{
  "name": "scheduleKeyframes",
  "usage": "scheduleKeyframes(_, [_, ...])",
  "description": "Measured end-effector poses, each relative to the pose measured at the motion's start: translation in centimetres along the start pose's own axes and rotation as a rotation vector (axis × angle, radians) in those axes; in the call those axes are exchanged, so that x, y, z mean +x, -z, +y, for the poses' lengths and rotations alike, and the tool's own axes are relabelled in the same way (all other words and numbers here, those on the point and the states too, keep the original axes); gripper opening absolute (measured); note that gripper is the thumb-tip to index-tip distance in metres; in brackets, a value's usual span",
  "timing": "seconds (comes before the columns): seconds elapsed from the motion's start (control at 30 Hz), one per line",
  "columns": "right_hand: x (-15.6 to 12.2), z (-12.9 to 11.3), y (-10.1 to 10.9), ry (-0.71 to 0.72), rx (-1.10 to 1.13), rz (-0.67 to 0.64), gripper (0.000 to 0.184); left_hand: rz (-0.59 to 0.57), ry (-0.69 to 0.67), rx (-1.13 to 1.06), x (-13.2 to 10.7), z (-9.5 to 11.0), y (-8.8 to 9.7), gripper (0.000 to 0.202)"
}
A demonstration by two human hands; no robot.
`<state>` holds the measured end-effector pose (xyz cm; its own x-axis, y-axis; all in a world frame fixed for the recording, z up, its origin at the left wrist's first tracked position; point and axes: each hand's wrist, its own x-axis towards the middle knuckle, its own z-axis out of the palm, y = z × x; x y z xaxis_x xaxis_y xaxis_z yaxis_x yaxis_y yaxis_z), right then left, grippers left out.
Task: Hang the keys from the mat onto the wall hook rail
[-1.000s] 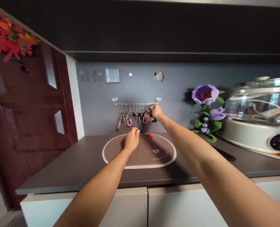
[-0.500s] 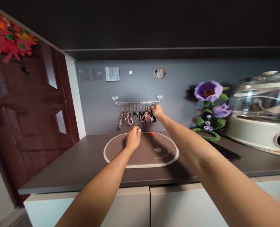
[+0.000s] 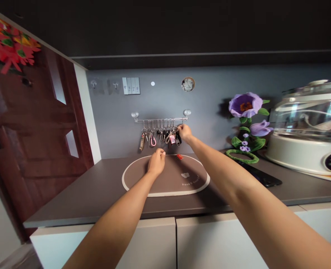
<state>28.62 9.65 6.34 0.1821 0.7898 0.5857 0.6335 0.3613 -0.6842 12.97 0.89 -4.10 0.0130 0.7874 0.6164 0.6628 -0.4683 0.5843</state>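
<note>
A chrome key rail (image 3: 160, 119) with hooks is fixed to the grey wall, and several key bunches (image 3: 165, 136) hang from it. My right hand (image 3: 184, 133) reaches to the rail's right end, fingers pinched on the rightmost key bunch (image 3: 177, 137). My left hand (image 3: 156, 162) hovers over the far edge of the oval brown mat (image 3: 171, 186), fingers curled together; whether it holds anything is hidden. A small red item (image 3: 179, 157) lies on the mat just right of it.
A dark countertop (image 3: 84, 201) runs above white cabinet fronts. Purple artificial flowers (image 3: 246, 123) stand at the back right, beside a white appliance with a clear lid (image 3: 308, 130). A black flat object (image 3: 262, 177) lies near them. A wooden door (image 3: 33, 130) is left.
Both hands stay nearly where they were. The hanging keys under my right hand have shifted slightly, and the view has drifted a little.
</note>
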Motion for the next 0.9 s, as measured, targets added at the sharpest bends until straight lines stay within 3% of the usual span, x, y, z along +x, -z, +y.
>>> scheduleKeyframes(0.27, [-3.4, 0.5, 0.3, -0.044, 0.043, 0.091, 0.023, -0.019, -0.008, 0.009, -0.1, 0.1, 0.1, 0.019])
scheduleKeyframes(0.53, [-8.3, 3.9, -0.6, -0.133, -0.167, -0.138, 0.018, -0.075, -0.037, 0.03, -0.1, -0.4, 0.0, 0.021])
scheduleKeyframes(0.77, [-8.5, 5.8, -1.5, -0.035, -0.403, -0.252, 0.023, -0.121, -0.045, 0.049, -0.1, -0.7, -0.2, 0.018])
scheduleKeyframes(0.9, [-8.2, 6.0, -2.2, -0.004, -0.484, -0.255, 0.026, -0.127, -0.045, 0.058, -0.1, -0.7, -0.3, 0.018])
